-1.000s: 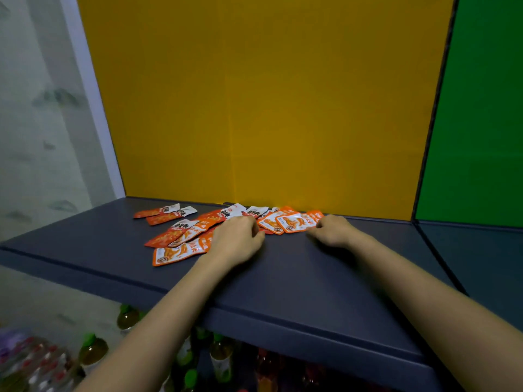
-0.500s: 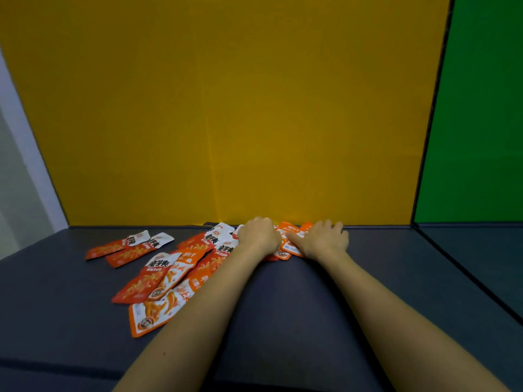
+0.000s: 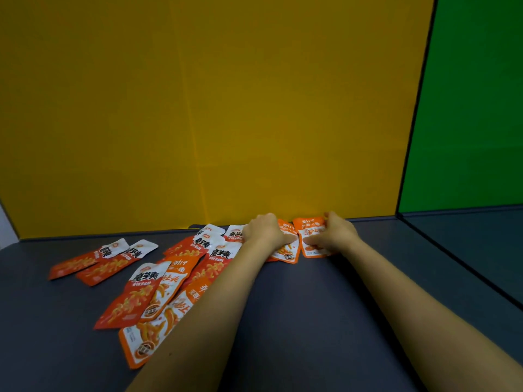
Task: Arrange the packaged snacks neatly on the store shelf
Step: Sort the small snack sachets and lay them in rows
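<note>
Several flat orange, red and white snack packets lie scattered on the dark grey shelf (image 3: 311, 306). A loose heap (image 3: 158, 290) spreads left of my left forearm, and two red packets (image 3: 102, 261) lie apart at the far left. Against the yellow back panel, my left hand (image 3: 264, 232) presses on an orange packet (image 3: 285, 250). Beside it my right hand (image 3: 335, 233) grips another orange packet (image 3: 310, 239), fingers over its top and thumb on its face. The two packets lie side by side, nearly touching.
A yellow back panel (image 3: 215, 108) closes the shelf behind the packets. A dark divider line (image 3: 416, 137) separates it from a green panel (image 3: 475, 108) and a second shelf section (image 3: 481, 244) on the right.
The view has closed in on the shelf, and the bottles below have dropped out of sight. Both hands have moved back toward the yellow panel, and the right hand has taken hold of an orange packet.
</note>
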